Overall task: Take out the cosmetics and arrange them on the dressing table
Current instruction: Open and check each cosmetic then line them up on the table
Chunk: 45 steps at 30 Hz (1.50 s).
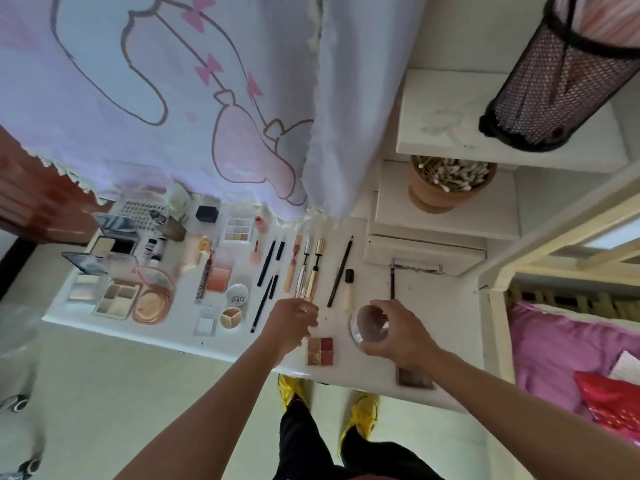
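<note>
— What is laid out at the left of the dressing table?
— An open peach compact and pale palettes are set at the far left. Beside them, black pencils and gold-capped tubes are lined up side by side.
— And the left hand?
— It is held over the near ends of the tubes, fingers curled together; whether anything is pinched cannot be told.
— Between the hands?
— A small four-colour palette is laid flat by the table's near edge.
— The right hand?
— A round case is gripped by it at the table, thumb and fingers curled round the rim. Far to the right, a pot of cotton swabs is seen on a shelf.
</note>
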Available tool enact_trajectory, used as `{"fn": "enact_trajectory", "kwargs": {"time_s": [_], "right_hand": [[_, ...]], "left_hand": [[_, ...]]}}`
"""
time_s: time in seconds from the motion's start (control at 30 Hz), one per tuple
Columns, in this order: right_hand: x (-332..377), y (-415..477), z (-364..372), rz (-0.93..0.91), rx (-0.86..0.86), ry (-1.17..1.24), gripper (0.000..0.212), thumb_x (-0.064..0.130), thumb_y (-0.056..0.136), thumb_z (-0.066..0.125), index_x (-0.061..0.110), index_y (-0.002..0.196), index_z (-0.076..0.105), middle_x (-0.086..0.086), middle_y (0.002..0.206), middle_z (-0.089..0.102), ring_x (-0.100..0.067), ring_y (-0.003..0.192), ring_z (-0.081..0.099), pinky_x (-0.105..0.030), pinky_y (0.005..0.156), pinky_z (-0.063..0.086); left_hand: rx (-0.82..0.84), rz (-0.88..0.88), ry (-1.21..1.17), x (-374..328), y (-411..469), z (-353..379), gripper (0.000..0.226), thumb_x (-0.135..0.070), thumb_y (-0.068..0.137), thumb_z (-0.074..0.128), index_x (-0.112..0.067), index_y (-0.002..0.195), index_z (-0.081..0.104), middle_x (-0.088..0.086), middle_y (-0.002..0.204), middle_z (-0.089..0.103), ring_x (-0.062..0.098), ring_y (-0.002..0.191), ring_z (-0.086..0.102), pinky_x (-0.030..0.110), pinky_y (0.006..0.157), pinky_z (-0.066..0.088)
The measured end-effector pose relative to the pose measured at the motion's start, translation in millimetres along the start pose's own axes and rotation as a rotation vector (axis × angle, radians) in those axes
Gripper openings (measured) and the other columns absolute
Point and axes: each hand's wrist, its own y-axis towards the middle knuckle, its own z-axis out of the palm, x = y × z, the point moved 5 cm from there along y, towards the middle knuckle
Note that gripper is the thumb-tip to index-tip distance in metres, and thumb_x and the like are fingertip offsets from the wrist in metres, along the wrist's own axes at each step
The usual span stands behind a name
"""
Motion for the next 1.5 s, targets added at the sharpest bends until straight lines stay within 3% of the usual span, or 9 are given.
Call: {"fn": "enact_trajectory", "kwargs": {"time_s": [0.1,0.3,0.43,0.63,0.93,1.07,1.17,1.33,1.5], "right_hand": [[17,-9,-36,-0.034,-0.07,0.246,0.074,0.029,0.063,0.089,0.024,0.128,0.054,0.01,0.116,0.058,-0.001,0.101,0.058,-0.017,0.084,0.05],[59,-19,-86,-0.172,-0.061,0.521,0.067,0.006,0.061,0.091,0.022,0.119,0.06,0.003,0.115,0.063,-0.002,0.1,0.063,-0.025,0.074,0.058],[68,-18,-101,-0.21,-0.083,0.472,0.067,0.017,0.057,0.095,0.04,0.11,0.062,0.015,0.11,0.068,-0.005,0.108,0.061,-0.032,0.081,0.057],[76,-20,-113,-0.238,-0.097,0.331,0.08,0.031,0.054,0.095,0.036,0.125,0.059,0.02,0.115,0.063,-0.001,0.104,0.056,-0.014,0.074,0.041],[84,-24,-116,-0.243,-0.042,0.297,0.094,0.066,0.047,0.081,0.036,0.132,0.057,0.016,0.113,0.062,-0.003,0.098,0.058,-0.022,0.078,0.048],[85,-25,-118,-0.263,-0.072,0.321,0.089,0.066,0.046,0.081,0.034,0.128,0.062,0.013,0.103,0.066,-0.004,0.088,0.058,-0.025,0.083,0.052],[86,-26,-121,-0.279,-0.092,0.331,0.09,0.062,0.046,0.083,0.031,0.128,0.063,0.015,0.102,0.066,-0.004,0.089,0.058,-0.019,0.073,0.048],[87,-26,-127,-0.329,-0.131,0.24,0.085,0.04,0.055,0.092,0.031,0.132,0.057,0.019,0.113,0.062,-0.003,0.097,0.057,-0.013,0.069,0.04],[85,-27,-126,-0.255,-0.082,0.303,0.094,0.067,0.05,0.079,0.035,0.134,0.052,0.015,0.112,0.062,-0.002,0.099,0.059,-0.021,0.081,0.049]], "left_hand": [[0.105,-0.052,-0.233,-8,-10,6,0.019,-0.019,0.093,0.061,-0.004,0.102,0.068,0.017,0.095,0.071,0.02,0.07,0.061,0.029,0.06,0.048],[0.37,-0.038,-0.445,-44,-17,23,0.046,-0.041,0.09,0.061,-0.002,0.115,0.064,0.015,0.106,0.07,0.022,0.085,0.06,0.03,0.067,0.048],[0.489,0.032,-0.495,-78,-24,28,0.048,-0.047,0.088,0.058,-0.004,0.111,0.066,0.012,0.097,0.068,0.021,0.083,0.06,0.03,0.068,0.046],[0.565,0.089,-0.454,-97,-28,26,0.046,-0.046,0.084,0.065,-0.007,0.109,0.068,0.015,0.099,0.066,0.022,0.086,0.062,0.03,0.071,0.049],[0.523,0.122,-0.546,-103,-30,27,0.044,-0.034,0.075,0.075,-0.001,0.103,0.067,0.015,0.091,0.067,0.019,0.075,0.06,0.029,0.069,0.049],[0.456,0.135,-0.549,-107,-29,26,0.049,-0.035,0.074,0.075,0.002,0.107,0.067,0.016,0.091,0.067,0.02,0.076,0.06,0.029,0.071,0.05],[0.424,0.157,-0.55,-111,-30,25,0.058,-0.037,0.07,0.079,0.005,0.108,0.066,0.016,0.089,0.066,0.021,0.075,0.06,0.029,0.069,0.05],[0.37,0.157,-0.56,-114,-29,25,0.062,-0.037,0.074,0.075,0.009,0.114,0.063,0.021,0.095,0.063,0.024,0.078,0.059,0.03,0.07,0.052],[0.362,0.171,-0.56,-118,-32,25,0.061,-0.035,0.075,0.073,0.01,0.113,0.063,0.022,0.095,0.064,0.025,0.079,0.06,0.031,0.072,0.051]]}}
